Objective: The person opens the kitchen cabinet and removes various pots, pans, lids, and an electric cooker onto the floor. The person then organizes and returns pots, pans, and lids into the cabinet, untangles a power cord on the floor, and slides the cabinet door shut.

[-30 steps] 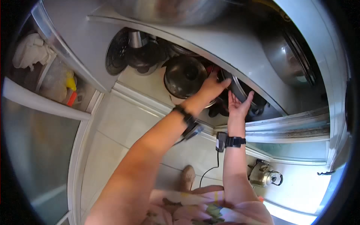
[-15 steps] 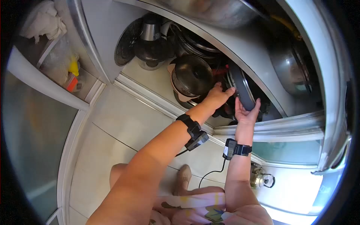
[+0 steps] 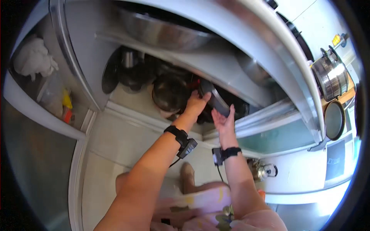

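A dark grey pan (image 3: 216,101) with a metal rim stands on its edge in the lower part of the cupboard. My left hand (image 3: 197,103) is closed on its near left side, thumb showing on top. Cupped around its lower end is my right hand (image 3: 225,122), fingers on one side and thumb on the other. Just left of my left hand sits a dark pot with a lid (image 3: 169,92). A small red part (image 3: 195,82) shows behind the pan. The far end of the pan is hidden under the shelf.
At the left of the cupboard stand a dark jug with a metal neck (image 3: 132,69) and a round dark disc (image 3: 111,73). Large metal pans (image 3: 165,32) rest on the shelf above. A kettle (image 3: 262,170) is at right; a steamer pot (image 3: 330,79) stands on the counter.
My view has tilted up and turned right, bringing the counter with the steamer pot into sight. Both hands stay at the grey pan, which remains on edge in the cupboard.
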A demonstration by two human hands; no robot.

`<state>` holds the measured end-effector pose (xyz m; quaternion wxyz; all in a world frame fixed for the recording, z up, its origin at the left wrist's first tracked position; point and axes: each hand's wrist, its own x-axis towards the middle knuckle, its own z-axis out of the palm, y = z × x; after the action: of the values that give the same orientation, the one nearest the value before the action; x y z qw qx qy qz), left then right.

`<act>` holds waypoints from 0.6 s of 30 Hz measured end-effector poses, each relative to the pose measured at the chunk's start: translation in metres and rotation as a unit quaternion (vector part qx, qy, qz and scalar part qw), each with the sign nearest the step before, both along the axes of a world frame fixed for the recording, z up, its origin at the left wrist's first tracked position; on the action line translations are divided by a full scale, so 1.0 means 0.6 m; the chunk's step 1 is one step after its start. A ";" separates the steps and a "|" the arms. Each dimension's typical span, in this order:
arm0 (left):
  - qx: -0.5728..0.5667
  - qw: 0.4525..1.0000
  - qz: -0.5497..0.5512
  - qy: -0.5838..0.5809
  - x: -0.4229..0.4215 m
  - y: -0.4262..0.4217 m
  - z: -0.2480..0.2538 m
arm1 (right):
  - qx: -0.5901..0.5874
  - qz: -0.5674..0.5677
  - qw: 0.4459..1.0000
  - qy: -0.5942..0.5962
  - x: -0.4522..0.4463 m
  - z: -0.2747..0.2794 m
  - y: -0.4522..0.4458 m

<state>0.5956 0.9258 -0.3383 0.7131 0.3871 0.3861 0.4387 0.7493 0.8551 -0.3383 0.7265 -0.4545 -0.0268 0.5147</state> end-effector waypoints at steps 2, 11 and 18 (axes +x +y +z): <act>0.030 0.999 -0.009 0.007 0.027 0.033 0.024 | -0.001 0.012 1.000 0.008 0.015 -0.017 0.008; -0.174 0.982 -0.053 -0.045 0.095 0.099 -0.045 | -0.045 -0.025 0.998 0.022 0.011 -0.030 0.008; -0.150 0.985 -0.028 -0.075 0.108 0.084 -0.025 | 0.011 -0.122 0.989 0.078 0.007 -0.005 0.027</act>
<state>0.6603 0.9760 -0.3534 0.8021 0.2528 0.3818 0.3834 0.7537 0.8711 -0.3412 0.7886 -0.4045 0.0801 0.4561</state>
